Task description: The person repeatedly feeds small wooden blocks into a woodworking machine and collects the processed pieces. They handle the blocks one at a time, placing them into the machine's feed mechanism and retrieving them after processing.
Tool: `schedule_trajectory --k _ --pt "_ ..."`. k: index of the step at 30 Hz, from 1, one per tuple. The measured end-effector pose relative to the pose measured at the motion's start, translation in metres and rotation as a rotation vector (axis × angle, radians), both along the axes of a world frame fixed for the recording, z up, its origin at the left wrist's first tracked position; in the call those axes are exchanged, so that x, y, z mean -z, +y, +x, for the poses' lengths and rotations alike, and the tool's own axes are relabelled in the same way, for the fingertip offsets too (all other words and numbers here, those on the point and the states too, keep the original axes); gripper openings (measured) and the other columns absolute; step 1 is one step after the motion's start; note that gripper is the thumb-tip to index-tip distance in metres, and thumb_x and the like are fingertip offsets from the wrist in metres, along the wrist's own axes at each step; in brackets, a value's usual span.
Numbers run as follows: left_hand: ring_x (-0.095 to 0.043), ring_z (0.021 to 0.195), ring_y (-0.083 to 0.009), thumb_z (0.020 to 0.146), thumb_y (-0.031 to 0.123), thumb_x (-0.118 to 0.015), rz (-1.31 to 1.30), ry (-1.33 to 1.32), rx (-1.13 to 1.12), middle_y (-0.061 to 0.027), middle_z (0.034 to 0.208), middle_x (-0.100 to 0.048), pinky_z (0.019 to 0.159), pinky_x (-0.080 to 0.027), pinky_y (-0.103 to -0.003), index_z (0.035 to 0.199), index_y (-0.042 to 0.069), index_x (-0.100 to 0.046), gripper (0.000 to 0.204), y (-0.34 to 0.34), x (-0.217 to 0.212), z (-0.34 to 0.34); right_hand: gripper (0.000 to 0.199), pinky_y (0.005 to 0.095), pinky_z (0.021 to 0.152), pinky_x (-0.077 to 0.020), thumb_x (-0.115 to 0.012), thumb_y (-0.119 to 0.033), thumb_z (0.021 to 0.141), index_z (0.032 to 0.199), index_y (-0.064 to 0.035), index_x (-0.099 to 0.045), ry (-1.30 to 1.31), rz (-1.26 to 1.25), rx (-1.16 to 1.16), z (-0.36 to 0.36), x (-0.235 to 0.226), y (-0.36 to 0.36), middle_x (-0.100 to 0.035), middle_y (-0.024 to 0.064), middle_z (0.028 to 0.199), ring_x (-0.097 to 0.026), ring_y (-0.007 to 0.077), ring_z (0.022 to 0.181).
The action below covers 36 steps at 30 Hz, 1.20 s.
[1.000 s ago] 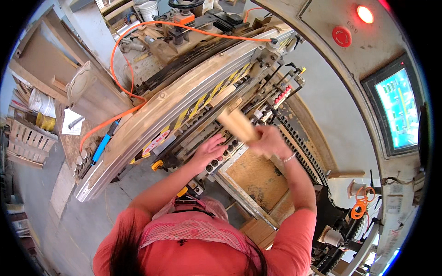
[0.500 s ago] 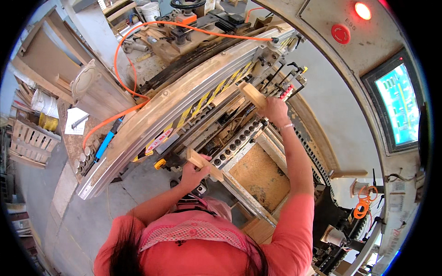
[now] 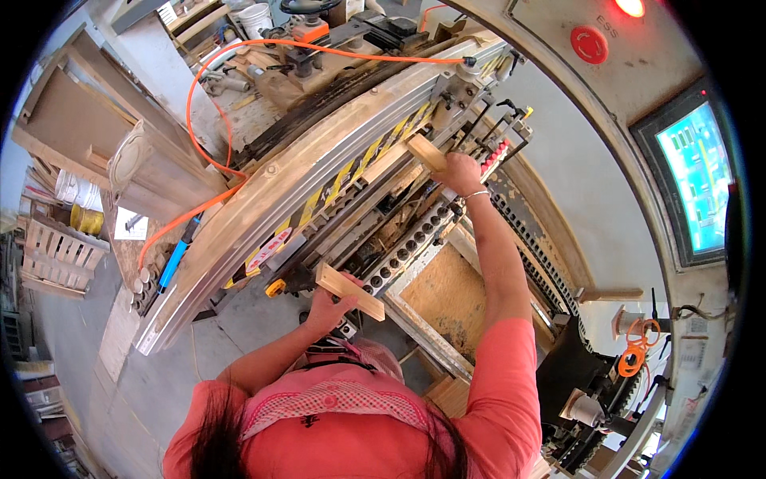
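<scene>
My left hand (image 3: 329, 310) is closed around a short wooden block (image 3: 351, 290), fingers on its near side, beside the near end of a row of round black knobs (image 3: 405, 254). Farther off to the right, my right hand (image 3: 461, 172) grips another wooden block (image 3: 426, 152) by its near end. That block's far end points toward the striped yellow-and-black rail (image 3: 351, 176) of the machine. The fingertips of my right hand are partly hidden behind the hand and wood.
Close to my right forearm lies a dusty wood panel (image 3: 444, 295) in a frame. An orange hose (image 3: 191, 104) loops across the machine's long beam (image 3: 271, 171). On the right stand a control panel with a red button (image 3: 590, 45) and a lit screen (image 3: 696, 172).
The view has shifted slightly. Both hands, still holding their blocks, appear a little farther left, the right one more so and slightly farther away.
</scene>
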<state>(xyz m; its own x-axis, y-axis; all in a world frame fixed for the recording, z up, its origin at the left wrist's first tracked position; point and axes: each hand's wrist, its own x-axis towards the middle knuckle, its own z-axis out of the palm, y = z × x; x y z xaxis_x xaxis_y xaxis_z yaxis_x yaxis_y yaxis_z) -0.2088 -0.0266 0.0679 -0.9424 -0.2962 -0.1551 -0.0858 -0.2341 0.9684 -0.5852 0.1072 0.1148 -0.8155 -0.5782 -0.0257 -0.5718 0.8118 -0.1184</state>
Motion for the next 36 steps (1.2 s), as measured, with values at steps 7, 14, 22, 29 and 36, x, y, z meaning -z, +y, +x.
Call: schedule_trajectory --k 7,14,22,29,36 --pt "-0.058 0.093 -0.0127 0.077 0.001 -0.063 0.027 0.001 -0.025 -0.0062 0.101 -0.062 0.082 -0.048 -0.029 0.106 0.002 -0.053 0.031 0.003 0.001 0.000 0.044 0.0390 0.075 -0.0521 -0.071 -0.043 0.064 0.086 -0.0046 -0.068 -0.031 0.048 0.038 -0.002 -0.004 0.001 -0.066 0.0142 0.087 -0.064 0.0302 0.084" --pt "-0.058 0.092 -0.0133 0.077 0.000 -0.064 0.004 0.009 -0.028 -0.0070 0.102 -0.062 0.082 -0.048 -0.030 0.107 0.002 -0.053 0.032 0.005 -0.003 -0.001 0.047 0.0385 0.073 -0.0519 -0.071 -0.047 0.064 0.082 -0.0035 -0.069 0.002 0.048 0.013 -0.004 -0.006 -0.012 -0.066 0.0150 0.082 -0.064 0.0306 0.080" --pt "-0.059 0.093 -0.0134 0.075 -0.001 -0.064 -0.051 0.009 -0.014 -0.0072 0.102 -0.062 0.082 -0.048 -0.030 0.104 0.001 -0.055 0.030 0.004 -0.006 -0.002 0.047 0.0386 0.074 -0.0516 -0.073 -0.047 0.063 0.081 -0.0031 -0.069 -0.011 0.067 0.063 -0.002 -0.005 -0.016 -0.066 0.0147 0.085 -0.064 0.0294 0.081" --pt "-0.059 0.091 -0.0127 0.074 -0.002 -0.064 -0.009 -0.013 -0.034 -0.0067 0.100 -0.062 0.080 -0.048 -0.029 0.104 0.002 -0.055 0.032 0.005 -0.006 -0.001 0.048 0.0395 0.076 -0.0514 -0.074 -0.043 0.061 0.085 -0.0019 -0.067 -0.005 0.027 0.047 -0.001 -0.004 -0.015 -0.066 0.0159 0.084 -0.064 0.0309 0.081" --pt "-0.059 0.091 -0.0122 0.073 -0.002 -0.065 -0.037 0.013 -0.012 -0.0064 0.099 -0.062 0.078 -0.048 -0.027 0.104 0.001 -0.054 0.033 0.002 -0.006 -0.003 0.036 0.0404 0.075 -0.0516 -0.069 -0.033 0.063 0.081 -0.0024 -0.066 0.057 0.031 0.045 0.000 -0.006 -0.013 -0.066 0.0181 0.083 -0.064 0.0329 0.081"
